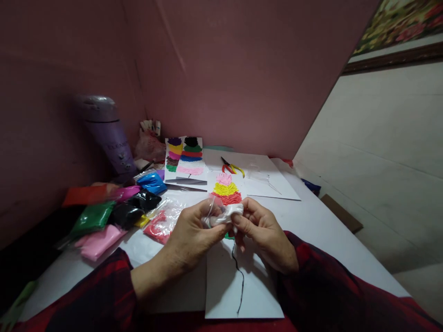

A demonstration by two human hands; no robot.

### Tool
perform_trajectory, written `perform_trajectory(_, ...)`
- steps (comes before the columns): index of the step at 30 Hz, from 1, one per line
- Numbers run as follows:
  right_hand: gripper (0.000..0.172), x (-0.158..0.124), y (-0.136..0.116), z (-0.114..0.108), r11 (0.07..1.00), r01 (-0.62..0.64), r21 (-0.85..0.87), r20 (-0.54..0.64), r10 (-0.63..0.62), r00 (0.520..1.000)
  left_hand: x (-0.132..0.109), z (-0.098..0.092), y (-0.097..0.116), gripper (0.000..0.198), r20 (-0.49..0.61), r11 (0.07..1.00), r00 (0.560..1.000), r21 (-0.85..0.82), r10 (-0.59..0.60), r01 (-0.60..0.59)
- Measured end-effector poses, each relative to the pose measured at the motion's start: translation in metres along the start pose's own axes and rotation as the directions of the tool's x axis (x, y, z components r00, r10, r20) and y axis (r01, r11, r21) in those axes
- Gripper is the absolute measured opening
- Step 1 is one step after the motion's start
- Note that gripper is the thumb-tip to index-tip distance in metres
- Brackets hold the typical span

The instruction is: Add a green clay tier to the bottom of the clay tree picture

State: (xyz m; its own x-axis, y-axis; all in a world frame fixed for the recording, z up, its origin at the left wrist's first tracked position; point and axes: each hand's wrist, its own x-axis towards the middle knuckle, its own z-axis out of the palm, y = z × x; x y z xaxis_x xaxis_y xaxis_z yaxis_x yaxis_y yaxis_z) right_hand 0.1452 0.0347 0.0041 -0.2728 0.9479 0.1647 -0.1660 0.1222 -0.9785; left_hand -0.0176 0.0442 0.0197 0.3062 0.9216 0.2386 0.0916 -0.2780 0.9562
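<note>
Between my two hands is a lump of white modelling clay (226,216), partly in its clear plastic bag. My left hand (194,230) is closed round the bag side. With thumb and fingers, my right hand (265,230) pinches the clay's right end. Directly below them lies a white card (221,295) bearing a layered clay picture (226,189) in pink, yellow and red, with some green showing under my hands. A thin black wavy line (241,281) runs down the card from it. My hands hide the picture's middle.
Several bagged clays in different colours, including a green pack (92,219) and a red one (157,228), lie at left. Behind them stands a purple tumbler (110,138). Two finished cards (185,159), pliers (232,167) and a white board (284,184) are at the back.
</note>
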Motion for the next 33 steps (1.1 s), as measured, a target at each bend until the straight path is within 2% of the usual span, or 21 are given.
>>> perform_trajectory(3, 0.03, 0.0011, 0.0002, -0.001, 0.999, 0.022, -0.049, -0.01, -0.022, 1.0, 0.0011, -0.0016, -0.0042, 0.014, 0.0, 0.993, 0.999, -0.107, -0.052, 0.052)
perform_trajectory(6, 0.027, 0.0009, 0.0011, -0.0015, 0.997, 0.04, -0.073, -0.019, -0.041, 0.999, 0.0027, -0.0034, -0.0058, 0.022, 0.043, 0.958, 0.988, -0.243, -0.146, 0.152)
perform_trajectory(10, 0.027, -0.0017, 0.0005, -0.0001, 0.995, 0.024, -0.1, -0.007, -0.025, 1.0, 0.0041, -0.0052, -0.0032, 0.018, 0.094, 0.932, 0.974, -0.286, -0.206, 0.224)
perform_trajectory(22, 0.03, -0.0031, -0.0032, 0.0014, 0.975, -0.036, -0.218, -0.018, 0.033, 0.999, 0.0042, -0.0044, -0.0056, 0.018, 0.034, 0.934, 0.978, -0.291, -0.205, 0.206)
perform_trajectory(25, 0.03, -0.003, -0.003, 0.0008, 0.967, -0.026, -0.253, -0.028, 0.019, 0.999, 0.0038, -0.0039, -0.0045, 0.016, 0.035, 0.943, 0.984, -0.281, -0.174, 0.177)
perform_trajectory(29, 0.027, -0.0043, -0.0025, 0.0008, 0.957, 0.017, -0.288, -0.041, -0.03, 0.999, 0.0023, -0.0035, -0.0052, 0.017, 0.059, 0.927, 0.98, -0.316, -0.192, 0.201)
perform_trajectory(33, 0.024, -0.0064, -0.0021, 0.0013, 0.939, 0.038, -0.342, -0.066, -0.064, 0.996, 0.0008, -0.0031, -0.009, 0.02, 0.096, 0.938, 0.978, -0.282, -0.183, 0.203)
